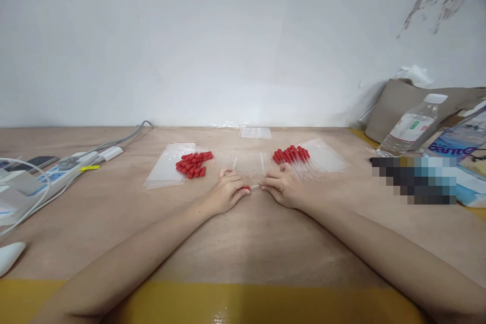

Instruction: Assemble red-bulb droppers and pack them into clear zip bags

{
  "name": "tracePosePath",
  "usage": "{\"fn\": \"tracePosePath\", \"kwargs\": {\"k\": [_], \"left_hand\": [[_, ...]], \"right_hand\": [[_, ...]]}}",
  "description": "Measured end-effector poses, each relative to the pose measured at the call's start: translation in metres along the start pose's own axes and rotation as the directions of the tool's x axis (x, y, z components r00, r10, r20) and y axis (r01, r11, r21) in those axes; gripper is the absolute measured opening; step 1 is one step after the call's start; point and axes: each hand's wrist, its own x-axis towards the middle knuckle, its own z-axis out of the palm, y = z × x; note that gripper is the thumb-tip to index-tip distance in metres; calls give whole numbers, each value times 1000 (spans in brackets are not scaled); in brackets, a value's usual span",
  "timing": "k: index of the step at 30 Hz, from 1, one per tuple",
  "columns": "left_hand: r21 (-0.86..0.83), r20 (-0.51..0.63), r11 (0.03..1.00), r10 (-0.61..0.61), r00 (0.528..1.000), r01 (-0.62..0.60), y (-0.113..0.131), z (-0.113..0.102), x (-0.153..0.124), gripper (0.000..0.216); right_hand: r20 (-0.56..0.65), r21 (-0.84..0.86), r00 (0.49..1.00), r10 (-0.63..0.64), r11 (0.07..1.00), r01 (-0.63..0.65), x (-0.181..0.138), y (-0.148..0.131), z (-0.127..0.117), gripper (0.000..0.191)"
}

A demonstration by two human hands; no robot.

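Note:
My left hand [228,192] is closed on a red rubber dropper bulb [247,188], mostly covered by the fingers. Pinched in the fingers of my right hand [285,187] is a thin clear glass dropper tube [254,187], whose near end meets the bulb. Just beyond both hands lies a row of clear glass tubes [246,163]. A pile of loose red bulbs [192,163] sits to the left on clear plastic bags [163,174]. On the right, several droppers with red bulbs [292,154] lie side by side, partly over more clear bags [326,156].
A small clear bag [255,133] lies by the wall. At left are a power strip [56,178] with cables, a phone [36,163] and a white object [10,257]. To the right stand a water bottle [412,126], a grey-brown bag [387,111] and a blue-white packet [471,182].

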Motion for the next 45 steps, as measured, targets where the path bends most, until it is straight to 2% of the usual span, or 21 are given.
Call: {"fn": "tracePosePath", "kwargs": {"k": [4,11,16,23,29,37,45], "left_hand": [[19,-30,1000,5,1000,-5,0,0,0,25],[83,-46,997,2,999,2,0,1,2,27],[80,-108,995,-55,993,64,0,-2,1,22],[-10,-102,1000,-11,995,10,-4,2,0,19],[-76,-83,996,38,996,-44,-3,2,0,17],[-71,-103,996,46,994,-54,-3,4,-1,18],[-55,-94,997,49,994,-54,-3,3,-1,19]], "right_hand": [[-3,7,1000,18,1000,-18,1,-6,1,23],[84,15,996,38,999,-40,5,-11,-2,26],[-6,51,1000,-27,998,27,5,-4,1,23],[-105,144,991,-85,985,100,6,-2,8,22],[-140,71,987,-74,994,84,6,-7,7,20],[-137,22,991,-5,1000,8,9,-16,9,19],[-109,48,993,53,998,-47,12,-19,10,23]]}}
